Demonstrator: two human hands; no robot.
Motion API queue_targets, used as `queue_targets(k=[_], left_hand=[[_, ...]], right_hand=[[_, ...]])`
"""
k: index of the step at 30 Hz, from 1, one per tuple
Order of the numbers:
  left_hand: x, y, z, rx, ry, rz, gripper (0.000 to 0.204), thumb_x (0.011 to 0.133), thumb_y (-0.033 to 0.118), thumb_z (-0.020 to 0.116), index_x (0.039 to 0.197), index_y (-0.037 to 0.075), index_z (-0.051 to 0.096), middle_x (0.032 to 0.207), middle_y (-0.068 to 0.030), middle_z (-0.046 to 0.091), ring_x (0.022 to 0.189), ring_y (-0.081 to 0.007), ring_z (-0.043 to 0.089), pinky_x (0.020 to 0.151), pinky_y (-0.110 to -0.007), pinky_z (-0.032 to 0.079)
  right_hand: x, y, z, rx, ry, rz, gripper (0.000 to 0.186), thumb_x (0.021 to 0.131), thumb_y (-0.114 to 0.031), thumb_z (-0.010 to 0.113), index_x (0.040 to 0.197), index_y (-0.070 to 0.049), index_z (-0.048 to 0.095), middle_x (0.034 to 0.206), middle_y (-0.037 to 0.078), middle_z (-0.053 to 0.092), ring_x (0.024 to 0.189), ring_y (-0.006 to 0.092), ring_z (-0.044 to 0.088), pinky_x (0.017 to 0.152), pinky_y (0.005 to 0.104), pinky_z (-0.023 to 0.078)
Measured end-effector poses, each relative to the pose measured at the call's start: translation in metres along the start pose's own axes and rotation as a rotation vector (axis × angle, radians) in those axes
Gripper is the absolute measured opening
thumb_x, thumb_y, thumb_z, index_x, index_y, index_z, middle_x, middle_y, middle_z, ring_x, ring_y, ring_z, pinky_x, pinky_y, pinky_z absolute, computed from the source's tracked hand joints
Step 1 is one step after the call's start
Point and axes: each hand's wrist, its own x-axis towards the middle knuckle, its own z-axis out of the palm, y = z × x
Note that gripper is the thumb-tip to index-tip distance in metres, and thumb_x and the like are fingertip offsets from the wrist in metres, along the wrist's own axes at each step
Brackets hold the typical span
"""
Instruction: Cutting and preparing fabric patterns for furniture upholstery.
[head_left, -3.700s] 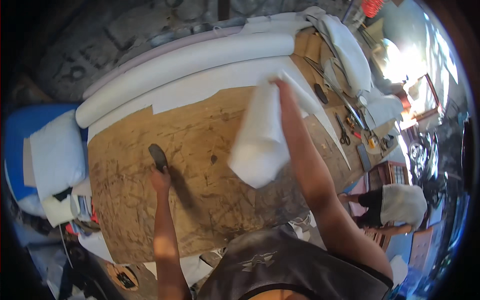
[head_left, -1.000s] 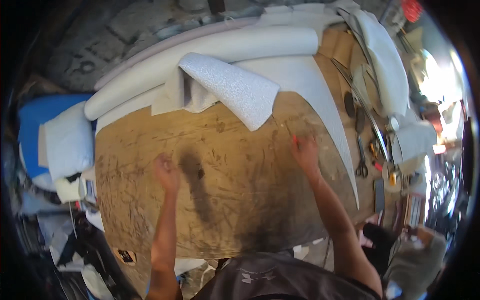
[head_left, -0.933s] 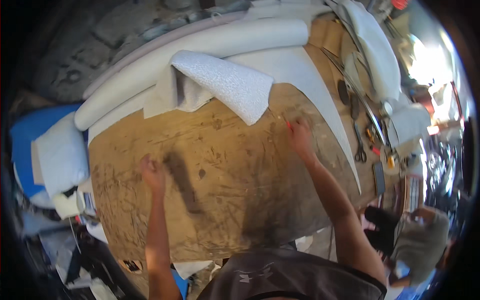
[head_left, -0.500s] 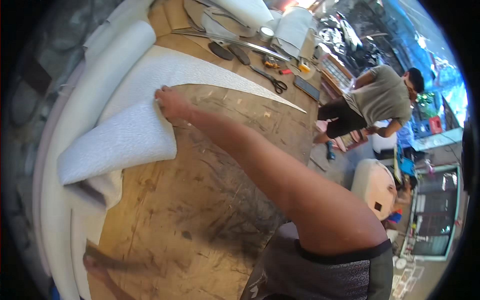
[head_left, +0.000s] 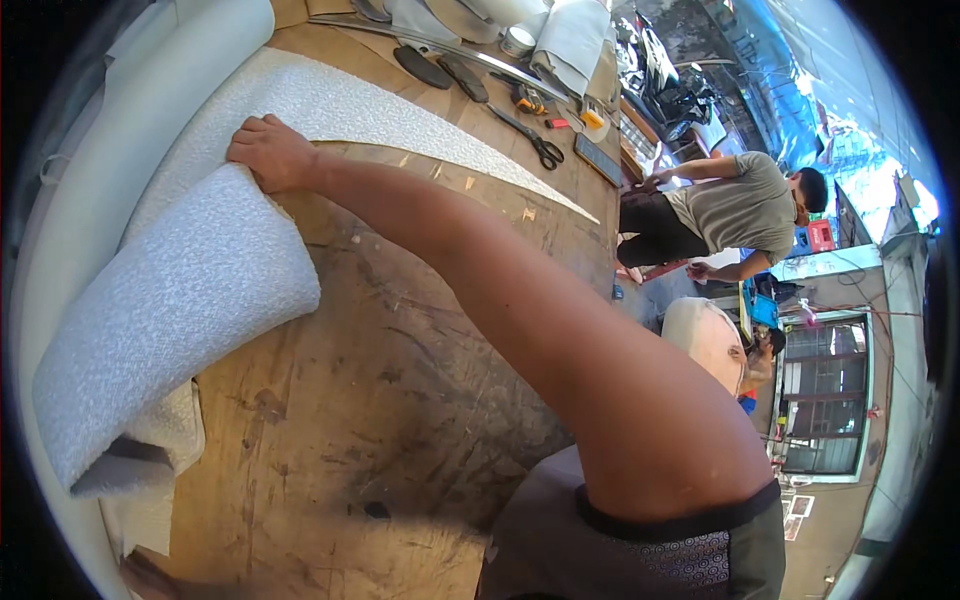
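My right arm reaches across a worn wooden table (head_left: 400,330). Its hand (head_left: 272,153) is closed on the edge of a white, nubbly upholstery fabric (head_left: 190,270). Part of this fabric is folded over in a thick curl below the hand, its lower end bunched. Beyond the hand, the fabric lies flat and tapers to a long point at the right. My left hand (head_left: 148,577) is dark and only partly visible at the lower left, beside the fabric's lower edge; its fingers cannot be made out.
Black scissors (head_left: 540,145), a phone (head_left: 597,160), a tape measure (head_left: 527,100) and a long metal strip (head_left: 470,58) lie at the table's far side. Pale rolled material (head_left: 180,95) runs along the left. A person in a grey shirt (head_left: 735,205) stands beyond the table, near a pale padded piece (head_left: 700,335).
The view has shifted. My right hand, still gripping the fabric, appears farther left and higher, with the fold larger in view. My left hand has dropped toward the lower edge. The other person's arm has lifted.
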Motion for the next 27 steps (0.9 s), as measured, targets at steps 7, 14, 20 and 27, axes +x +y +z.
queue_targets(k=[7, 14, 20, 27], left_hand=[[0.009, 0.009, 0.012, 0.045, -0.014, 0.011, 0.028, 0.106, 0.021, 0.047, 0.116, -0.003, 0.059, 0.104, -0.0199, 0.062, 0.093, -0.0327, 0.059, 0.084, -0.041, 0.049], [-0.027, 0.042, -0.001, 0.1, -0.061, -0.004, 0.02, 0.103, 0.016, 0.048, 0.108, -0.001, 0.057, 0.097, -0.018, 0.059, 0.087, -0.032, 0.056, 0.081, -0.042, 0.047], [-0.136, 0.113, -0.039, 0.114, -0.158, -0.042, 0.015, 0.1, 0.013, 0.049, 0.101, 0.001, 0.056, 0.091, -0.0164, 0.057, 0.083, -0.0315, 0.053, 0.078, -0.042, 0.046], [-0.282, 0.247, -0.1, 0.091, -0.25, -0.125, 0.009, 0.097, 0.009, 0.05, 0.094, 0.002, 0.055, 0.084, -0.0146, 0.055, 0.077, -0.0308, 0.05, 0.075, -0.042, 0.044]], right_hand=[[0.014, 0.008, 0.022, 0.091, -0.278, 0.121, 0.017, 0.083, -0.023, 0.062, 0.097, -0.016, 0.071, 0.1, 0.008, 0.072, 0.096, 0.0355, 0.065, 0.085, 0.0439, 0.05], [-0.025, 0.007, 0.014, 0.109, -0.378, 0.132, 0.025, 0.092, -0.029, 0.053, 0.103, -0.018, 0.072, 0.098, 0.008, 0.075, 0.088, 0.0372, 0.066, 0.08, 0.0462, 0.052], [-0.142, -0.024, -0.066, 0.251, -0.193, 0.081, 0.021, 0.092, -0.03, 0.059, 0.101, -0.015, 0.071, 0.089, 0.008, 0.069, 0.078, 0.0318, 0.064, 0.071, 0.0422, 0.051], [-0.263, -0.053, -0.199, 0.376, -0.095, 0.045, 0.024, 0.097, -0.029, 0.055, 0.107, -0.011, 0.067, 0.098, 0.01, 0.067, 0.085, 0.0329, 0.062, 0.081, 0.0423, 0.047]])
